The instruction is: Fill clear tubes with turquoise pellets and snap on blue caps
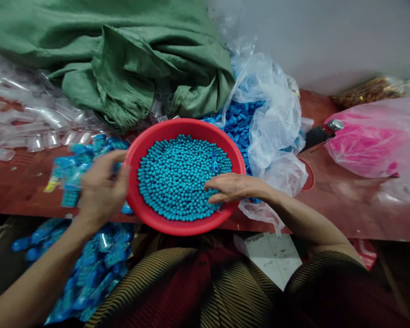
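A red round bowl [146, 141] full of small teal beads [177, 177] sits at the table's front edge. My right hand [230, 187] lies on the beads at the bowl's right side, fingers curled down into them; what it holds is hidden. My left hand [100, 189] hovers beside the bowl's left rim, fingers bent around something small I cannot make out, above a pile of blue packets [77, 166].
A green woven sack [123, 59] lies behind the bowl. A clear bag of blue caps [256, 118] sits at the right, a pink bag [369, 141] farther right. Clear plastic tubes [30, 123] lie at the left. More blue packets [95, 264] fill a bag below the table.
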`<state>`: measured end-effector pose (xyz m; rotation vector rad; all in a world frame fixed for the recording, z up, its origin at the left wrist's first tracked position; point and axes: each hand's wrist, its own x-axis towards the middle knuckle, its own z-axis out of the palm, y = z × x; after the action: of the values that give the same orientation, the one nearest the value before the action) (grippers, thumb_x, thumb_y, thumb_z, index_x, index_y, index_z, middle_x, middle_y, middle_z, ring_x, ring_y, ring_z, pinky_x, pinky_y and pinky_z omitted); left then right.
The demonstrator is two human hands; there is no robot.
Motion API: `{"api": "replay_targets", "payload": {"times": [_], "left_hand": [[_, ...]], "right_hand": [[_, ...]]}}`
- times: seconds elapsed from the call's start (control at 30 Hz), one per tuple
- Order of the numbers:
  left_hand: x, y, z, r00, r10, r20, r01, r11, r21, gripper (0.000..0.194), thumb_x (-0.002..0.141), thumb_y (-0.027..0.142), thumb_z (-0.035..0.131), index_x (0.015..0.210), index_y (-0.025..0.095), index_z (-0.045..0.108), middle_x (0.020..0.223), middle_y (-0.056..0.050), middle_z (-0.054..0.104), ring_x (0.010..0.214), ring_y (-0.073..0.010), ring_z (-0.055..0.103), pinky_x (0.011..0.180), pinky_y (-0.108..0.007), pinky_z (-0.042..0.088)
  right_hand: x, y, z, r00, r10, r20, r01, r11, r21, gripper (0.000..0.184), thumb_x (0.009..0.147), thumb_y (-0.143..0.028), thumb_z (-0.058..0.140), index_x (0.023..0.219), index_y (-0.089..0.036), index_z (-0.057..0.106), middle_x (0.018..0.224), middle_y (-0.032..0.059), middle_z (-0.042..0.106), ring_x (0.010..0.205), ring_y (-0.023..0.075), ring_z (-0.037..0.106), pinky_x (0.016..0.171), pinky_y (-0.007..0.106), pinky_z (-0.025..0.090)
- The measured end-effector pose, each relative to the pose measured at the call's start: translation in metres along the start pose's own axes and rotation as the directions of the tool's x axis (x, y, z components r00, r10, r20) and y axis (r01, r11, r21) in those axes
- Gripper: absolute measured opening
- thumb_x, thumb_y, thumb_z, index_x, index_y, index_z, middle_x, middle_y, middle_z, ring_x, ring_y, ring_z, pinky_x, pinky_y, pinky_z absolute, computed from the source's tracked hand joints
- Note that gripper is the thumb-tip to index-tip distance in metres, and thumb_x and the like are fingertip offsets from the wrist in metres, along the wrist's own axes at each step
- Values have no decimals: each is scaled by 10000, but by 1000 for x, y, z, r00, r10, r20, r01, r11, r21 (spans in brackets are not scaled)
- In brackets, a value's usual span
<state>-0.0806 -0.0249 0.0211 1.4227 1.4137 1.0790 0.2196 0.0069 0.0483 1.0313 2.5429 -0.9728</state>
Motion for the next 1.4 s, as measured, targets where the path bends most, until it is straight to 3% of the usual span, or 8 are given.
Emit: {"api": "replay_targets", "payload": {"times": [0.07,0.2,0.5,0.67,0.8,0.97,1.17,1.4], "left_hand": [[0,10,40,980,128,153,-163,955,248,276,730,241,644,1004,250,613,1053,-12,652,1113,-292,540,977,-415,390],[3,16,102,845,85,528,-224,953,205,297,704,189,632,998,222,606,1003,-62,656,951,-265,604,854,-387,446],[19,10,108,905,56,422,-108,989,101,68,799,262,521,776,199,510,682,17,534,656,-144,491,648,-277,417],[22,5,97,881,-110,460,219,957,-190,212,760,345,583,822,190,452,701,34,509,637,-122,556,549,-239,465],[22,7,91,859,-169,482,357,875,-328,330,740,389,646,910,183,453,737,19,584,660,-137,627,545,-231,482],[21,9,89,817,-208,538,452,812,-371,401,716,396,686,985,170,491,802,-12,630,702,-149,651,594,-252,505],[20,7,92,865,-224,449,405,839,-363,339,732,363,654,933,175,455,752,20,585,669,-123,618,563,-232,502],[19,10,93,881,-177,438,336,887,-317,342,758,332,591,1026,191,430,833,23,540,568,-107,606,464,-238,502]], "right_hand": [[2,3,1,1000,-1,-9,1,999,42,70,718,-190,670,769,-224,636,748,19,665,648,155,566,581,272,392],[2,5,-6,998,46,49,-49,996,70,43,771,-173,567,762,-181,608,718,13,633,624,124,530,564,247,383],[29,14,-17,984,131,-123,-36,814,580,202,851,-298,486,815,-146,614,718,-1,634,621,107,589,517,204,442],[32,45,-23,897,147,-416,-165,986,-7,245,869,-126,446,988,-166,657,961,64,675,860,157,606,749,263,427],[27,52,-14,950,70,-303,-218,845,-489,269,897,-147,409,958,-180,669,1016,114,634,978,231,523,789,329,366],[38,51,3,963,10,-270,-178,776,-605,292,920,-160,368,909,-139,659,1066,168,612,1136,318,439,874,431,336],[43,37,-6,916,91,-391,-126,990,-67,280,922,-202,416,1096,-79,596,1026,142,643,945,209,585,841,328,415],[41,14,-1,886,44,-461,188,875,446,387,864,-259,475,1219,-142,575,767,18,634,672,125,561,670,267,454]]}}
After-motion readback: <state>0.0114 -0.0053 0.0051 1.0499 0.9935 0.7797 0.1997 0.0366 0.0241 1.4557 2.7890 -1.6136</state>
